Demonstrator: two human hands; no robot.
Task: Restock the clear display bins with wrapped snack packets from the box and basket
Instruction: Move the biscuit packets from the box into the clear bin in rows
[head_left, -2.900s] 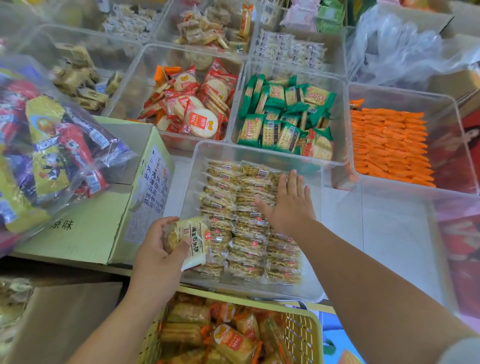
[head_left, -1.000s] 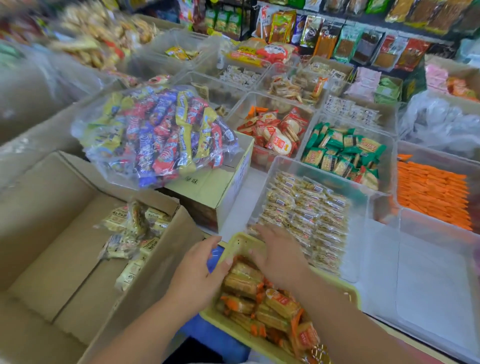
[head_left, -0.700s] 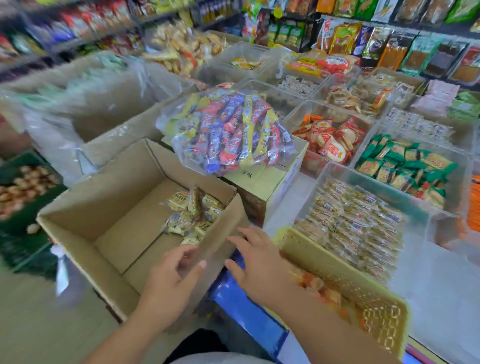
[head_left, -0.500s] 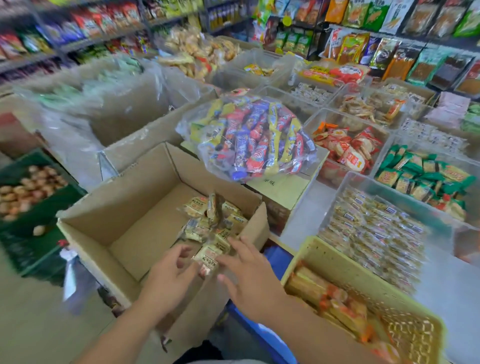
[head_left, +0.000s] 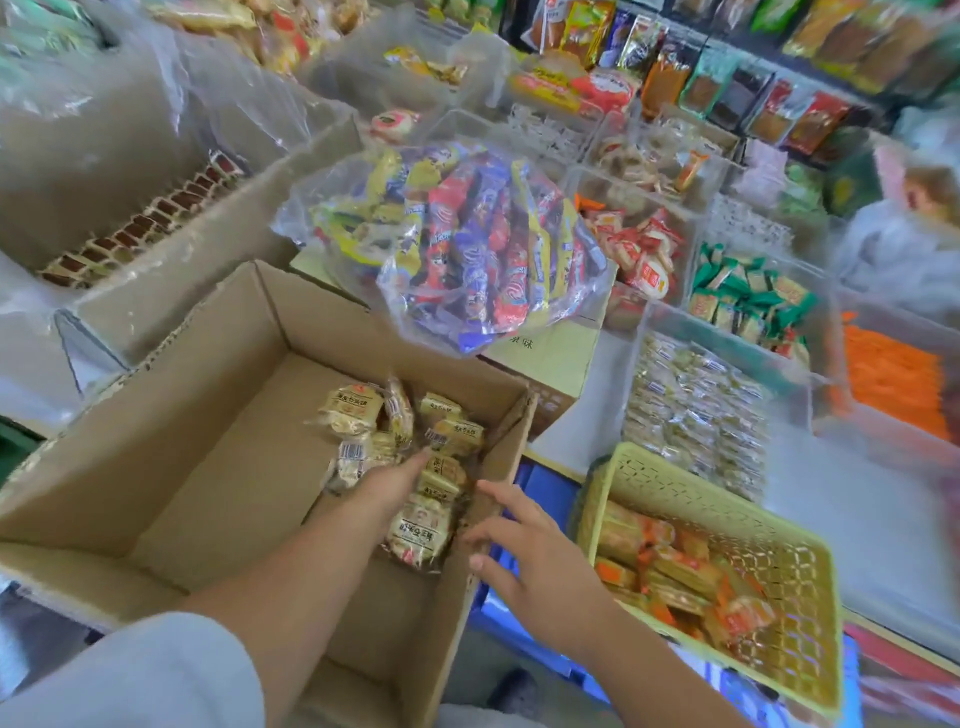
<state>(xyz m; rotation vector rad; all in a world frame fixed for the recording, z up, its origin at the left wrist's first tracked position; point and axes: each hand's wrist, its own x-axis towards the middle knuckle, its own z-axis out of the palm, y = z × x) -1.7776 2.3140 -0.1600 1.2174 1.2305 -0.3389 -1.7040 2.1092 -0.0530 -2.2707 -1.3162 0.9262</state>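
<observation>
Our left hand has sunk into the box among the packets, its grip unclear; our right hand spreads beside its wall; next, we gather a handful.

Pale grey sleeve, bare hands

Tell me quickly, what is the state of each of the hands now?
Left hand: among the packets in the box, grip cannot be told.
Right hand: open, holding nothing.
</observation>
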